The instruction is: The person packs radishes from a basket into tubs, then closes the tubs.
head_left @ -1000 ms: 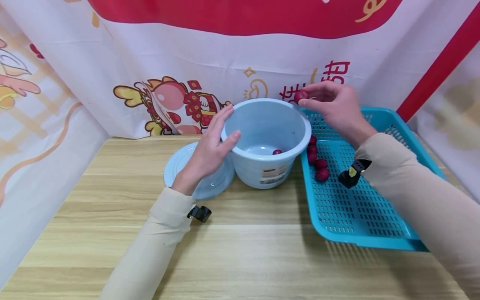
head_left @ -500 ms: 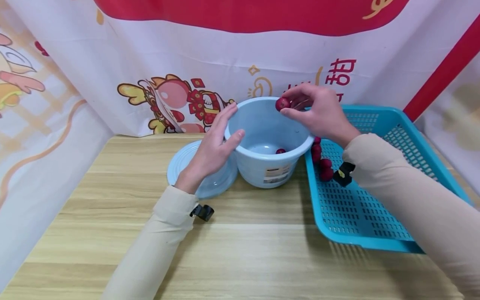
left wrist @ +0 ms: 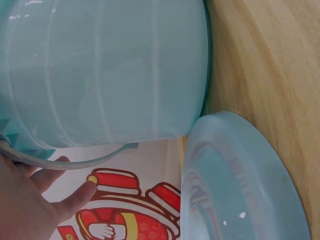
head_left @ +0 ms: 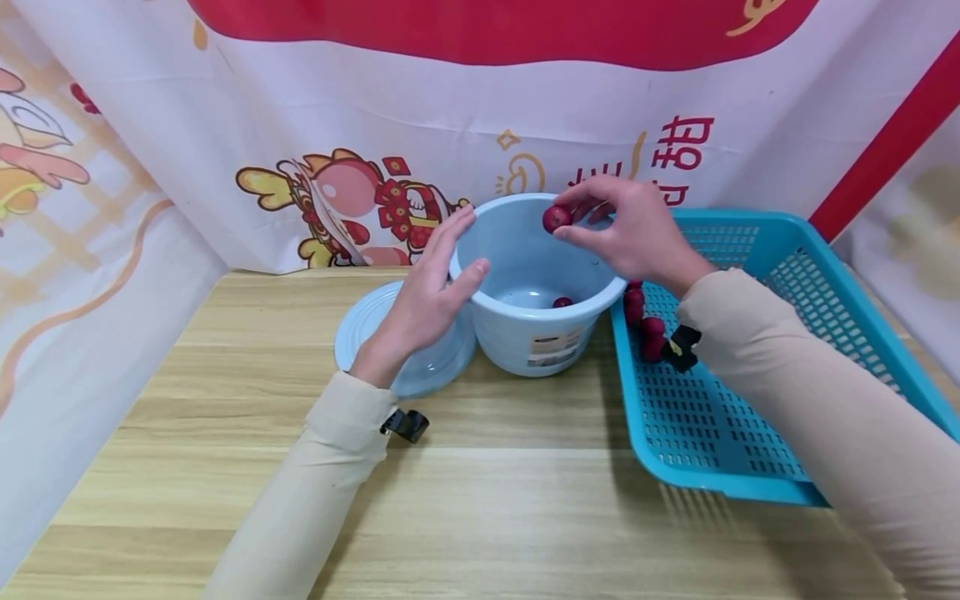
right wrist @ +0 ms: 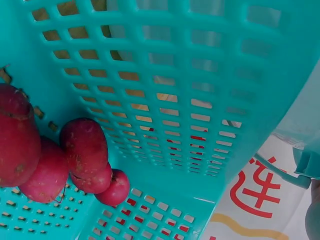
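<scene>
Over the opening of the bucket (head_left: 517, 346), toward its far right rim, the right hand (head_left: 637, 227) pinches a radish (head_left: 557, 219) between thumb and fingers. A second radish (head_left: 562, 302) lies low inside. The left hand (head_left: 427, 300) rests at the left rim, fingers spread and the thumb apart from them. Room is tight at both sides: the lid (head_left: 438, 367) lies on the bench (head_left: 487, 517) just left, and the edge of the basket (head_left: 750, 486) runs just beside the bucket on the right. A cloth (head_left: 450, 108) hangs close behind; the wider room is near, in front of the bucket.

The head view partly hides the basket radishes (head_left: 652, 337) along the left edge; the right wrist view shows them bunched by the slotted wall. The left wrist view adds the handle (left wrist: 100, 158), curving by the left fingers. Only the head view shows the label (head_left: 552, 346) and the pinched radish.
</scene>
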The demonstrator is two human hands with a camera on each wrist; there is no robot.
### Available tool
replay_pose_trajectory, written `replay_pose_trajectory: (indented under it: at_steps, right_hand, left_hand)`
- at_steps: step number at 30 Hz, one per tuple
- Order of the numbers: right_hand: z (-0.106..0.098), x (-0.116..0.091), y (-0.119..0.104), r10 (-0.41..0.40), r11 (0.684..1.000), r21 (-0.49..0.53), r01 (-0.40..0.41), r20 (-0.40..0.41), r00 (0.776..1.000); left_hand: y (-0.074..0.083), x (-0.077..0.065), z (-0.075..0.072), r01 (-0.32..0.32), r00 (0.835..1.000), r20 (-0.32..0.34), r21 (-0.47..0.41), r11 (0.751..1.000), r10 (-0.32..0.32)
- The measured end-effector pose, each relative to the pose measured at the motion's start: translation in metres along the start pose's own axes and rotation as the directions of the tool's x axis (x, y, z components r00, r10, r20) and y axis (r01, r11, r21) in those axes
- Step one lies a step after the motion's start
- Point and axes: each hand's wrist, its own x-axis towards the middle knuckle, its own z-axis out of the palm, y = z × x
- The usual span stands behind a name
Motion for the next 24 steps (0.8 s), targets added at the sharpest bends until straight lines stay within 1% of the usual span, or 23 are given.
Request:
replay_pose_trajectory:
  at_steps: [5,12,24]
  right_hand:
    - [0.0013,-0.0001,0.0011,-0.047,0.999,-0.019,0.047,0.012,0.999]
    - [0.0019,0.0041,0.0031,-0.101,0.991,-0.081,0.106,0.055,0.993]
    - [0.0017,0.0035,0.0033,-0.093,0.992,-0.075,0.099,0.077,0.993]
  left_hand:
    - [0.0,0.0003,0.0007,0.001,1.0,0.0,0.001,1.0,-0.001]
    - [-0.0001,0.0002,0.0001,0.008,1.0,-0.002,0.001,1.0,-0.008]
    - [0.0006,-0.0005,0.0004,0.01,1.0,0.0,-0.009,1.0,-0.01]
